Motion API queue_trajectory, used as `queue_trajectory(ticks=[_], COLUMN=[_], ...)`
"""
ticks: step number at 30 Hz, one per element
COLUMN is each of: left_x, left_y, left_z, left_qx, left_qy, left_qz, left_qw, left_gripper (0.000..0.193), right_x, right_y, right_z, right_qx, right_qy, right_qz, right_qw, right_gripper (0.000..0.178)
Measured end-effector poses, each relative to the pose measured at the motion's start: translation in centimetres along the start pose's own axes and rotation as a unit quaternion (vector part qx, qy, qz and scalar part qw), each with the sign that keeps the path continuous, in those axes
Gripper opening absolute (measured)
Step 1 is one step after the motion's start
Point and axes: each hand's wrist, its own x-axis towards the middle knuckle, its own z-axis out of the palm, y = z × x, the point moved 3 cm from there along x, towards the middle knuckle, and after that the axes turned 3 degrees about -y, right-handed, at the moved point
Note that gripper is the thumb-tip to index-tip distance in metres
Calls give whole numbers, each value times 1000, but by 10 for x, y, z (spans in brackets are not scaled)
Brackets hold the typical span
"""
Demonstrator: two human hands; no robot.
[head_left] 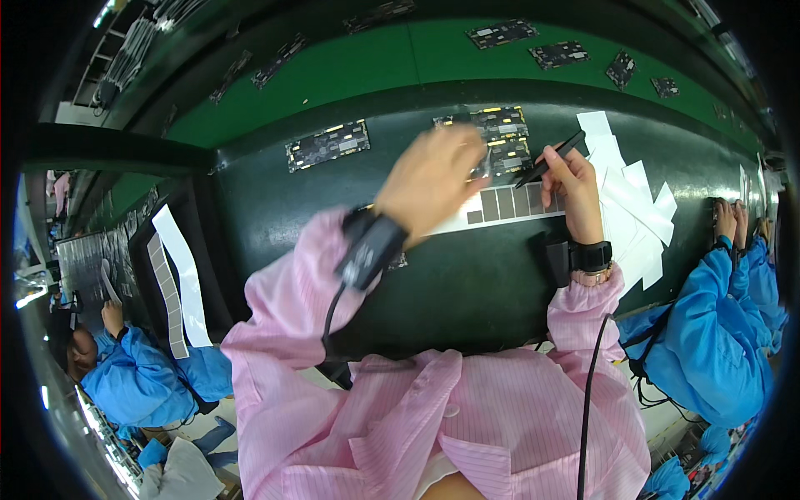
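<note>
In my right hand [573, 187] is a pair of black tweezers [557, 156], held slanting between thumb and fingers, tip pointing down and left. That hand rests by the right end of a white backing strip [493, 207] carrying a row of grey rectangular stickers. My left hand [433, 177] reaches across the strip's left part toward the dark circuit boards [508, 154] with yellow edge patches. Motion smears its fingers, so whether they hold anything cannot be made out. Left of them a separate circuit board [329, 146] lies flat on the dark bench [275, 242].
Loose white strips [629, 204] are heaped right of my right hand. More circuit boards [559, 55] lie on the green surface [375, 62] beyond. Another sticker strip [167, 292] and a white strip [183, 275] hang at left. People in blue [708, 329] work on both sides.
</note>
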Motion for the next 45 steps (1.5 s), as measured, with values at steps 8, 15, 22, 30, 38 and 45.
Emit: queue_trajectory(ticks=[8, 15, 22, 30, 38, 45], left_x=[-67, -66, -69, -69, -70, -70], left_y=[73, 70, 63, 64, 64, 64], left_z=[16, 23, 28, 28, 28, 28], left_qx=[5, 37, 23, 27, 25, 26], left_qy=[-147, -118, -91, -89, -92, -88], left_qz=[-42, -48, -79, -86, -91, -93], left_qw=[988, 991, 992, 992, 991, 991], left_gripper=[48, 52, 54, 56, 57, 56], right_x=[5, -33, -46, -43, -43, -43], right_y=[-7, -14, -16, -13, -13, -8], right_z=[11, 38, 58, 63, 66, 65], right_qx=[-4, -143, -240, -277, -284, -242], right_qy=[39, 49, 37, 25, 31, 58], right_qz=[-48, -106, -161, -176, -174, -159], right_qw=[998, 983, 957, 944, 942, 955], right_gripper=[24, 11, 8, 9, 7, 9])
